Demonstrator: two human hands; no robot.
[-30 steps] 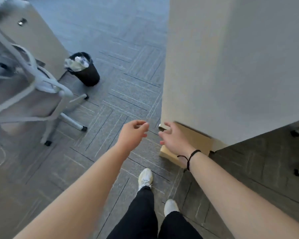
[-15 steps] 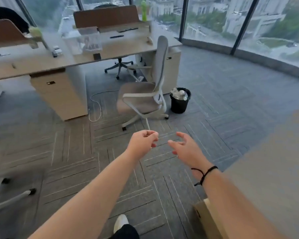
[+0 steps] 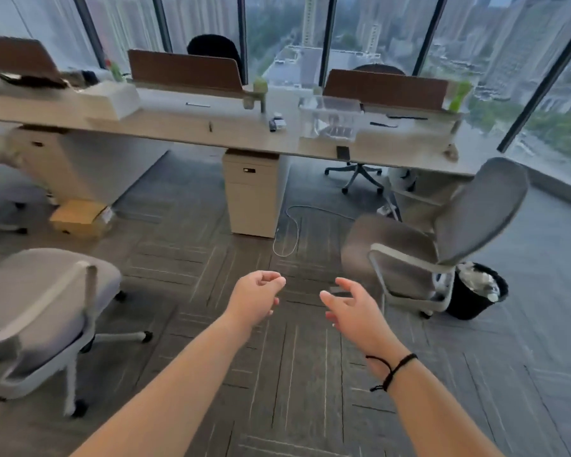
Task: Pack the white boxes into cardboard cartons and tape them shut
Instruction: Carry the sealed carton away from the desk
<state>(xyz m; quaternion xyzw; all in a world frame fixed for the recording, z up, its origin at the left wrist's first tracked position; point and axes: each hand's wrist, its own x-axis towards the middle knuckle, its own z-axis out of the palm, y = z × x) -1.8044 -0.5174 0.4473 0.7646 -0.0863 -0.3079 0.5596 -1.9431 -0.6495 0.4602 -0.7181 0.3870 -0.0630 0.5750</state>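
Both my arms reach out in front of me above the grey carpet. My left hand (image 3: 256, 296) has its fingers loosely curled and holds nothing. My right hand (image 3: 351, 308), with a black cord on its wrist, has its fingers spread and relaxed, also empty. A cardboard carton (image 3: 80, 218) lies on the floor under the long desk at the far left, well beyond both hands. A white box (image 3: 111, 99) rests on the desk top at the left. No carton is near my hands.
A long desk (image 3: 211, 133) spans the room, with a drawer cabinet (image 3: 253, 192) under it. A grey chair (image 3: 442, 239) and a black bin (image 3: 477, 290) stand to the right, another chair (image 3: 43, 308) to the left. A white cable (image 3: 285, 235) loops on the floor.
The view has swung up and to the left, away from the pillar and the carton at its foot, toward the desks. Both hands stay raised and empty.
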